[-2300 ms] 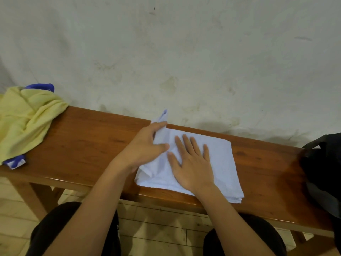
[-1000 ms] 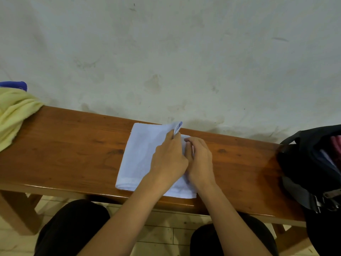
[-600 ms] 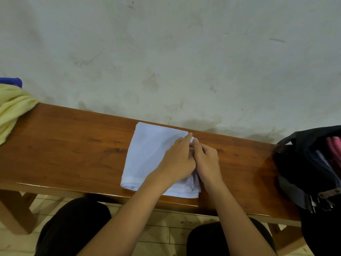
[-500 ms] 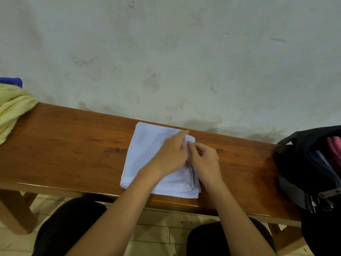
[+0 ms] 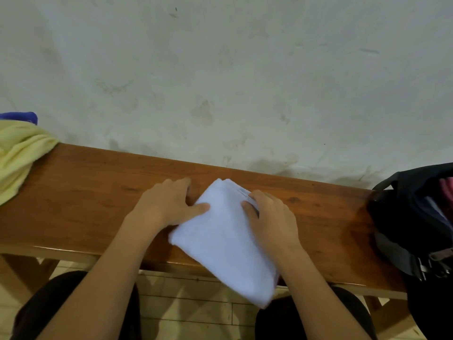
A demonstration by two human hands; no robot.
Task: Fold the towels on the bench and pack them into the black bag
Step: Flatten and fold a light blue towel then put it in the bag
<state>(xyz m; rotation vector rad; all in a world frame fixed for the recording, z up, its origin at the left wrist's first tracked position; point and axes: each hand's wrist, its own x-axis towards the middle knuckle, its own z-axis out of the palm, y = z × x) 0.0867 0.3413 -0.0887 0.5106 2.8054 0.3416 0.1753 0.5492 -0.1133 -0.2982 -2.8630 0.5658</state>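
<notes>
I see a soft white towel (image 5: 225,239), folded thick, overhanging the glossy wooden worktop (image 5: 85,204); both hands' fingers (image 5: 255,197) grip its sides. The black bag (image 5: 411,217) sits right, beneath a stained plaster wall (image 5: 220,69).

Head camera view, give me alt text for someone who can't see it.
Two hands, left hand and right hand, grip the sides of a folded white towel overhanging a wooden bench. A yellow towel lies far left, an open black bag far right.
</notes>
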